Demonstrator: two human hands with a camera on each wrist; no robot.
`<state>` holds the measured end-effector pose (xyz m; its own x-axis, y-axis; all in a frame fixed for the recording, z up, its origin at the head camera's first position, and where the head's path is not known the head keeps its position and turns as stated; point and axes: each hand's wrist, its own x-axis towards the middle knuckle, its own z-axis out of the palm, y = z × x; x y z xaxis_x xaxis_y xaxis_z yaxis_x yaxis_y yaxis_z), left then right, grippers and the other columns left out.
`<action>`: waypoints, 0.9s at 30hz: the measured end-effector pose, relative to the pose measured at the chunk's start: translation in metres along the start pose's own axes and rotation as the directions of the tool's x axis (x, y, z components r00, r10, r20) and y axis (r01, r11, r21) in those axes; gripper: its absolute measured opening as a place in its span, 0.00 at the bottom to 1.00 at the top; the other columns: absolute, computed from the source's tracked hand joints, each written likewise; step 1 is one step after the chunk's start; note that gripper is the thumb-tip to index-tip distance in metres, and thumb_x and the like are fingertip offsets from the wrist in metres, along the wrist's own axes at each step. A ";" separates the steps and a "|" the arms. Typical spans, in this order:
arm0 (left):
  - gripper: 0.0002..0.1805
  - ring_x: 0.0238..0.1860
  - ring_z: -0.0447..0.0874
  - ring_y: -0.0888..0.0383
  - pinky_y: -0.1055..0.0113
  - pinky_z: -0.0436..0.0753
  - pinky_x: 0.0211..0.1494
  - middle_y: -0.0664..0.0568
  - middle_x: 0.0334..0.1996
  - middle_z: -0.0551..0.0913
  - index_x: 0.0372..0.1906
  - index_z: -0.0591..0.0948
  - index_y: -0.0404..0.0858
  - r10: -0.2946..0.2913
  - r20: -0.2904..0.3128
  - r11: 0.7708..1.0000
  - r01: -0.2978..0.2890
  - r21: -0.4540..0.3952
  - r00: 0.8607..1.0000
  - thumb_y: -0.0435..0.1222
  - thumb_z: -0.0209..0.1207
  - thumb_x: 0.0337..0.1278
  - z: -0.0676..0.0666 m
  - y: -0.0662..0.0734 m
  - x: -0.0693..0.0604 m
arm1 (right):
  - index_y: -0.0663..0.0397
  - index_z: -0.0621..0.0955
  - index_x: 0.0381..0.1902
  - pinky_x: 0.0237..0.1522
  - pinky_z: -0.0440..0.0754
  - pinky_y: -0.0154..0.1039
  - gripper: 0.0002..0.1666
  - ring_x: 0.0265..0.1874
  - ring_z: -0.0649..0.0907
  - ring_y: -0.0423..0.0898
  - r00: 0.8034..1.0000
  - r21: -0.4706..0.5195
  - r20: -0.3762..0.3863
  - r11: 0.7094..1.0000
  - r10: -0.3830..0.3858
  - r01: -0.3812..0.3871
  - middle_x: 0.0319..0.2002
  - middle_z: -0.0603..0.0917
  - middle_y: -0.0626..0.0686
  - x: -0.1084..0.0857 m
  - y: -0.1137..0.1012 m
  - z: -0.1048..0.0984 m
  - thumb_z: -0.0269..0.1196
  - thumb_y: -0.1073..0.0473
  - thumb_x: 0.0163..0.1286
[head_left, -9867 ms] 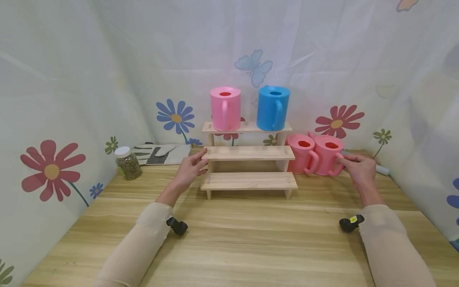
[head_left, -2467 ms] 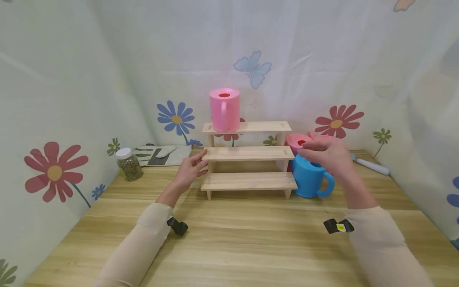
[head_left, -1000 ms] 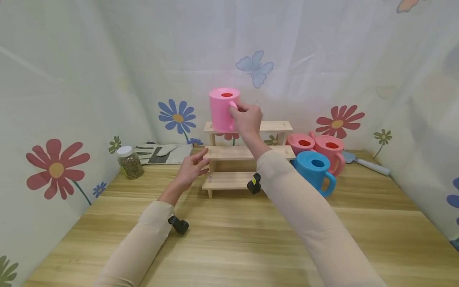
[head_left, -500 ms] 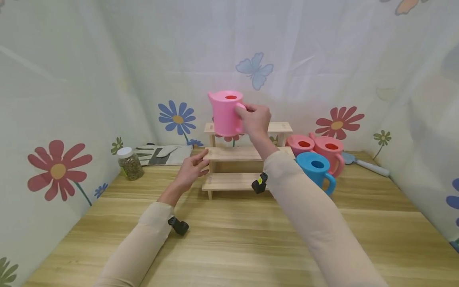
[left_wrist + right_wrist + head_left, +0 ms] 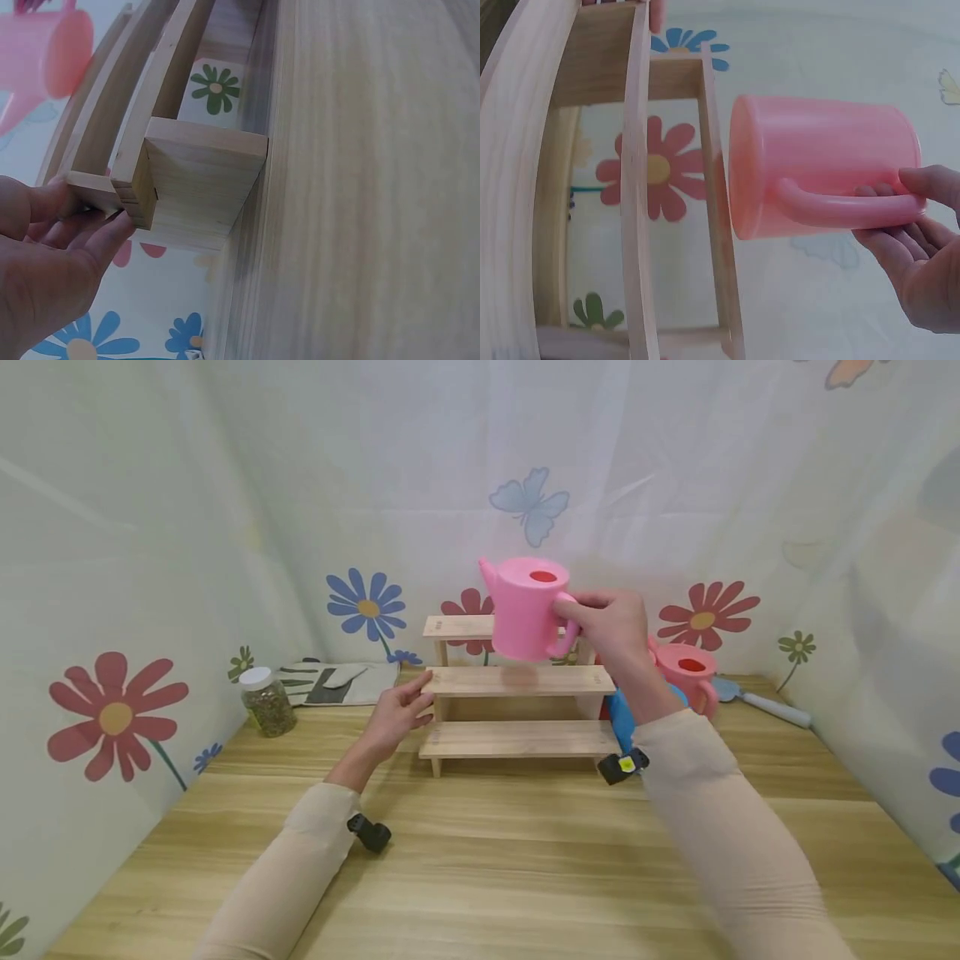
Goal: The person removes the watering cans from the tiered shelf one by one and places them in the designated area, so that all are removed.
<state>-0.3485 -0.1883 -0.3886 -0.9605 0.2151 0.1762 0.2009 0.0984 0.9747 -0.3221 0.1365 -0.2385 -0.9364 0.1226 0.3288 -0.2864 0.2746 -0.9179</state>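
Observation:
My right hand [image 5: 618,628] grips a pink watering can [image 5: 523,614] by its handle and holds it in the air over the three-tier wooden stand [image 5: 457,681], spout to the left. In the right wrist view the can's handle [image 5: 847,211] lies between thumb and fingers. At the stand's left end, my left hand [image 5: 396,720] pinches the tip of the middle board [image 5: 94,187] between thumb and fingers. A blue watering can [image 5: 622,722] stands on the table right of the stand, mostly hidden by the right forearm. Behind it is another pink watering can [image 5: 686,669].
A hand trowel [image 5: 772,707] lies at the far right. On the left stand a white-lidded jar [image 5: 270,703] and a pair of work gloves [image 5: 348,685]. Flower-printed curtains [image 5: 630,485] close in the back and sides of the wooden table [image 5: 480,860].
Earlier the blue can went from the top board to the table. My right hand then took the pink can's handle, lifted it off and carried it right. The left hand stayed put.

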 end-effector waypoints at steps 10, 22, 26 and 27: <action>0.29 0.71 0.64 0.42 0.47 0.74 0.66 0.46 0.78 0.55 0.77 0.60 0.38 0.019 -0.001 1.000 -0.019 0.000 1.000 0.32 0.49 0.77 0.002 0.006 0.001 | 0.48 0.85 0.59 0.34 0.87 0.35 0.40 0.45 0.82 0.50 0.997 -0.152 -0.068 0.987 0.041 -0.051 0.43 0.88 0.52 -0.036 0.020 -0.078 0.69 0.29 0.58; 0.29 0.70 0.65 0.42 0.48 0.75 0.66 0.42 0.75 0.60 0.78 0.59 0.39 -0.001 -0.009 1.000 0.001 0.001 1.000 0.32 0.49 0.77 0.003 0.005 -0.003 | 0.58 0.85 0.56 0.36 0.83 0.22 0.32 0.41 0.81 0.38 0.994 -0.173 -0.105 0.984 0.033 -0.051 0.31 0.87 0.34 -0.065 0.054 -0.162 0.71 0.41 0.62; 0.29 0.70 0.65 0.41 0.47 0.75 0.66 0.44 0.77 0.57 0.78 0.59 0.39 0.006 -0.006 1.000 -0.006 0.004 1.000 0.32 0.48 0.78 0.003 0.002 -0.003 | 0.52 0.88 0.52 0.37 0.83 0.22 0.24 0.38 0.85 0.35 0.996 -0.123 -0.075 0.990 0.055 -0.064 0.32 0.89 0.38 -0.068 0.057 -0.184 0.72 0.46 0.63; 0.29 0.70 0.65 0.41 0.47 0.75 0.66 0.45 0.77 0.57 0.78 0.59 0.39 0.006 -0.007 1.000 -0.006 0.000 1.000 0.32 0.49 0.77 0.003 0.002 -0.003 | 0.49 0.89 0.49 0.37 0.83 0.22 0.19 0.37 0.86 0.34 0.996 -0.100 -0.068 0.993 0.058 -0.065 0.31 0.89 0.40 -0.068 0.058 -0.189 0.72 0.48 0.63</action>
<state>-0.3449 -0.1860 -0.3878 -0.9606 0.2088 0.1834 0.2070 0.0968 0.9735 -0.2364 0.3246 -0.2719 -0.9354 0.2032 0.2895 -0.2034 0.3604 -0.9104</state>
